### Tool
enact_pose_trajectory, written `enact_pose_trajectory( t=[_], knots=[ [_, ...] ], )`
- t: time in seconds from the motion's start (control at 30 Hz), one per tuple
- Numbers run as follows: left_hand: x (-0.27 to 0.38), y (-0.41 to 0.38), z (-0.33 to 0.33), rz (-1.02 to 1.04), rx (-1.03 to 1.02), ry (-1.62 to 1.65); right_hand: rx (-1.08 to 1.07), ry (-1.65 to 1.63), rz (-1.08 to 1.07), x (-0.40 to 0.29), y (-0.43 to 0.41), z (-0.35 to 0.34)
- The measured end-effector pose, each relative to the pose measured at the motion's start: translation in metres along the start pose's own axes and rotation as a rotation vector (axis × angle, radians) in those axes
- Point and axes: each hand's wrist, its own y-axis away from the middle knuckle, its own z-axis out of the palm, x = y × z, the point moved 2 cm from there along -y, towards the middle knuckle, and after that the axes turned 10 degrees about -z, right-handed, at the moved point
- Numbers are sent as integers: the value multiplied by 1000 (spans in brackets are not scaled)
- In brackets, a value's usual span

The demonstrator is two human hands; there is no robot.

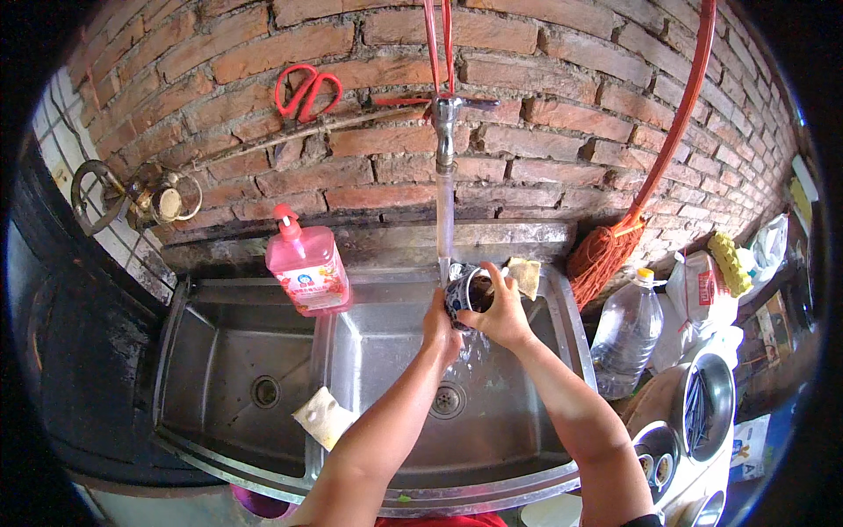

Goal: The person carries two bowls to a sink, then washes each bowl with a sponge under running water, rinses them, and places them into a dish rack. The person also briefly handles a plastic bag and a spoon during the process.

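Note:
A blue-and-white patterned cup (456, 304) is tilted over the right basin of the stainless steel sink (369, 408). My left hand (440, 327) supports its left side and underside. With fingers and thumb on the rim, my right hand (506, 315) grips it from the right. The inside of the cup looks dark brown, partly hidden by my fingers. Just above hangs a clear hose (445, 207) fitted to the chrome faucet (446, 122). Water runs from it by the cup, and drops fall toward the drain (448, 399).
A pink pump bottle (308, 270) stands on the back of the divider. One sponge (324, 416) lies on the divider's front, another (525, 277) at the back right corner. To the right are a red broom (606, 257), a large plastic bottle (629, 336) and metal bowls (708, 408).

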Motion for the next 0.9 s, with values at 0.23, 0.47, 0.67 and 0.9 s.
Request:
enact_pose_trajectory(
  t=[0.23,0.47,0.67,0.9],
  knots=[
    [6,-25,-36,-118,8,-322,-52,128,-15,2,-7,0],
    [23,-15,-37,734,268,-979,39,-102,106,25,-12,17],
    [29,-22,-10,383,142,-396,32,-159,139,24,-8,10],
    [12,-41,7,467,56,-645,48,-77,98,23,-2,1]
  ],
)
